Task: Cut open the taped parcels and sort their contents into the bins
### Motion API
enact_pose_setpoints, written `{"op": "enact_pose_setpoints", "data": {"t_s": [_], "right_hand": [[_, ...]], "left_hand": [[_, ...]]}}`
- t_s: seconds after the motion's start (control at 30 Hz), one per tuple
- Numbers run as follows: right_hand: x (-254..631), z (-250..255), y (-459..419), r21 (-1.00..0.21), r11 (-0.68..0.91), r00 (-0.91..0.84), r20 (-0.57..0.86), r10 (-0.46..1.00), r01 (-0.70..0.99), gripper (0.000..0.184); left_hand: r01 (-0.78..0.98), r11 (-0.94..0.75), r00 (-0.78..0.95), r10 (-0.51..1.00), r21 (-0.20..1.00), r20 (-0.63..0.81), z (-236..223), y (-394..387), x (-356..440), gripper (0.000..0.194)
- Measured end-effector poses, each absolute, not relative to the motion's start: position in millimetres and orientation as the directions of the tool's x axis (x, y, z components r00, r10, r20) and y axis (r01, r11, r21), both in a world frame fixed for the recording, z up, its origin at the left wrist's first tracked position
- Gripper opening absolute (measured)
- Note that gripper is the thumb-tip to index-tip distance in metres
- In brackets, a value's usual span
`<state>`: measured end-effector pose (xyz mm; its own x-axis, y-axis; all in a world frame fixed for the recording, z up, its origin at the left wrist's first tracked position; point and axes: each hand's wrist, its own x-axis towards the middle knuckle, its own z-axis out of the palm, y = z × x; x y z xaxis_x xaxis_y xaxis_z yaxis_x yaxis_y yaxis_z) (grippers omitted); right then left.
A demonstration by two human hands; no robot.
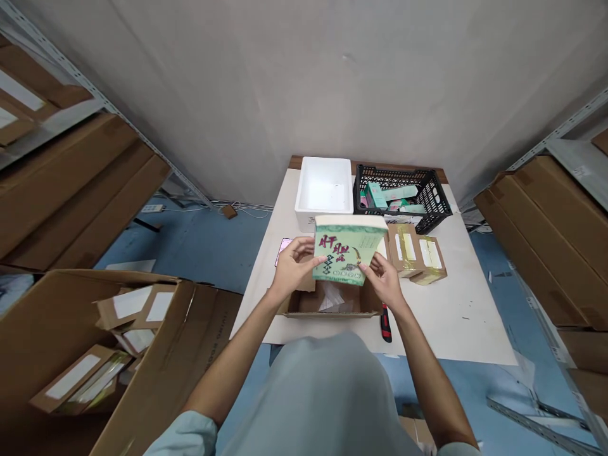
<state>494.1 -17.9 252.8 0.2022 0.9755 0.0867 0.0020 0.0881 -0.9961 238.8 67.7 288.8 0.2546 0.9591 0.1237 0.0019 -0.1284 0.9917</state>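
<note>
A thick green book point(349, 250) with large dark-red characters on its cover is raised in front of me, tilted so the cover faces me. My left hand point(295, 266) grips its left edge, thumb on the cover and fingers behind. On the opposite side, my right hand point(382, 278) pinches the lower right corner. Below the book, an open cardboard box point(332, 315) sits at the table's near edge with crumpled clear plastic point(331, 296) inside. The book hides the far part of that box.
On the table point(456, 316) stand a white foam box point(323, 216), a black crate point(430, 218) holding green cartons, and taped parcels point(430, 259). A red-and-black utility knife point(386, 326) lies right of the open box. A large carton point(156, 354) with parcels is at my left; shelves flank both sides.
</note>
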Motion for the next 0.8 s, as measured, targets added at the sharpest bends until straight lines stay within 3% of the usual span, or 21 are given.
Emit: {"op": "enact_pose_setpoints", "data": {"t_s": [0.13, 0.27, 0.37, 0.53, 0.67, 0.8], "right_hand": [[481, 232, -24, -0.99, -0.082, 0.121, -0.096, 0.988, -0.114, 0.062], [476, 212, -24, -0.968, -0.212, 0.111, -0.227, 0.967, -0.133, 0.063], [478, 207, -4, -0.963, -0.24, 0.079, -0.25, 0.965, -0.12, 0.063], [491, 225, 97, -0.993, -0.105, 0.042, -0.103, 0.994, 0.053, 0.069], [504, 247, 203, -0.992, 0.01, 0.072, 0.019, 0.997, 0.123, 0.08], [513, 246, 253, -0.993, -0.045, 0.097, -0.034, 0.995, 0.113, 0.085]], "left_hand": [[0.029, 0.104, 0.264, 0.958, 0.994, -0.108, 258, 66, 226, 0.064], [0.098, 0.404, 0.525, 0.755, 0.91, -0.392, 241, 59, 203, 0.106], [0.119, 0.478, 0.564, 0.689, 0.871, -0.455, 234, 69, 192, 0.122], [0.104, 0.314, 0.415, 0.849, 0.944, -0.328, 236, 146, 203, 0.107], [0.104, 0.103, 0.255, 0.958, 0.989, -0.127, 255, 234, 225, 0.093], [0.144, -0.114, 0.133, 0.987, 0.983, 0.095, 271, 277, 228, 0.077]]}}
